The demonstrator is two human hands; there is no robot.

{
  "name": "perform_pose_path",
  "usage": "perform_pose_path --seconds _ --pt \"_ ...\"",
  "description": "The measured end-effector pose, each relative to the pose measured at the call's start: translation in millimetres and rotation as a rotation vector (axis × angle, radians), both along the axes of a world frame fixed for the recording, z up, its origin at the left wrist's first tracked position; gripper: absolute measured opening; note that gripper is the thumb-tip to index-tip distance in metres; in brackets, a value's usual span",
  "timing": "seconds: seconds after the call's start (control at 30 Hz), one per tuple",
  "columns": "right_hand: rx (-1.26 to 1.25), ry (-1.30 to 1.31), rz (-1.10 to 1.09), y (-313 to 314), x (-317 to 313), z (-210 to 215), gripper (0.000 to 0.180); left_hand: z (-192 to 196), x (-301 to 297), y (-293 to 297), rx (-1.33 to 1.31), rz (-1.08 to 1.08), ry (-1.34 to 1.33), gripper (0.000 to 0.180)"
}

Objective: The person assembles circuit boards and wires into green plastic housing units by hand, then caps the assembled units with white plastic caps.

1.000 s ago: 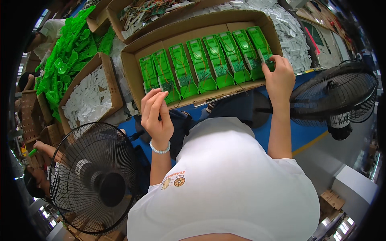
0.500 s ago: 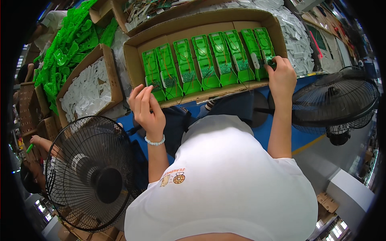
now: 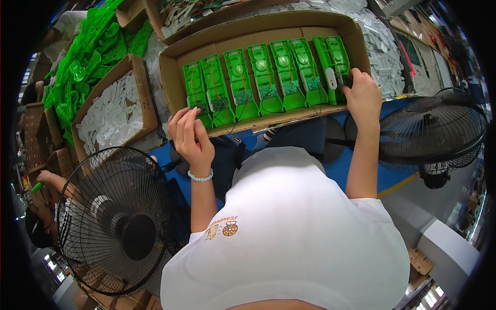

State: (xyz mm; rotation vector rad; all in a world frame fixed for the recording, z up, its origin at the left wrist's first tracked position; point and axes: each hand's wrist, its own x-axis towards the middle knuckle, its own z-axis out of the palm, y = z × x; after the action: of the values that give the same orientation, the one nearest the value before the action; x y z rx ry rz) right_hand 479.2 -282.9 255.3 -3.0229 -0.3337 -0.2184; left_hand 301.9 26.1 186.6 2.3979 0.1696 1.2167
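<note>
Several green plastic housings point(image 3: 262, 72) stand in a row inside a long cardboard box point(image 3: 217, 36), with small circuit boards and red and black wires in them. My right hand point(image 3: 363, 95) is closed, thumb and fingers pinched at the near end of the rightmost housing point(image 3: 338, 54); the exact hold is partly hidden. Beside it, a green housing point(image 3: 325, 70) is tipped on its side, showing a white end piece point(image 3: 331, 78). My left hand point(image 3: 192, 137) is open, its fingers loosely bent over the box's near left corner, fingertips by the leftmost housing point(image 3: 195, 85).
A smaller carton of white plastic parts point(image 3: 111, 111) stands at the left, with a heap of green plastic parts point(image 3: 88, 62) beyond. White pieces point(image 3: 380, 57) lie right of the box. Black fans point(image 3: 116, 222) flank me. Another person's hand point(image 3: 45, 177) shows at far left.
The second housing from the right has turned onto its side, bringing its white end piece into clearer view. My right hand has shifted only slightly; the left stays almost in place.
</note>
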Motion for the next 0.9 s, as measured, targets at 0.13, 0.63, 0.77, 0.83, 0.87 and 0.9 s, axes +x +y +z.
perform_pose_path --seconds 0.13,0.63,0.77,0.83,0.87,0.9 --pt "0.101 0.001 0.055 -5 -1 2 0.026 3 0 0 -0.034 -0.033 -0.016 0.022" --pt "0.280 0.253 0.116 11 -17 -1 0.019 3 -2 -1 -0.078 -0.029 -0.023 0.021" --pt "0.239 0.263 0.076 16 -16 -1 0.018 4 -4 -2 -0.100 -0.030 -0.010 0.019" --pt "0.213 0.264 0.051 19 -16 -3 0.018 4 -3 -2 -0.095 -0.042 -0.017 0.020" --pt "0.183 0.241 0.051 21 -19 -6 0.019 3 -3 -2 -0.104 -0.037 -0.012 0.020" --pt "0.152 0.218 0.050 21 -21 -6 0.020 4 -4 -3 -0.115 -0.033 -0.006 0.020"
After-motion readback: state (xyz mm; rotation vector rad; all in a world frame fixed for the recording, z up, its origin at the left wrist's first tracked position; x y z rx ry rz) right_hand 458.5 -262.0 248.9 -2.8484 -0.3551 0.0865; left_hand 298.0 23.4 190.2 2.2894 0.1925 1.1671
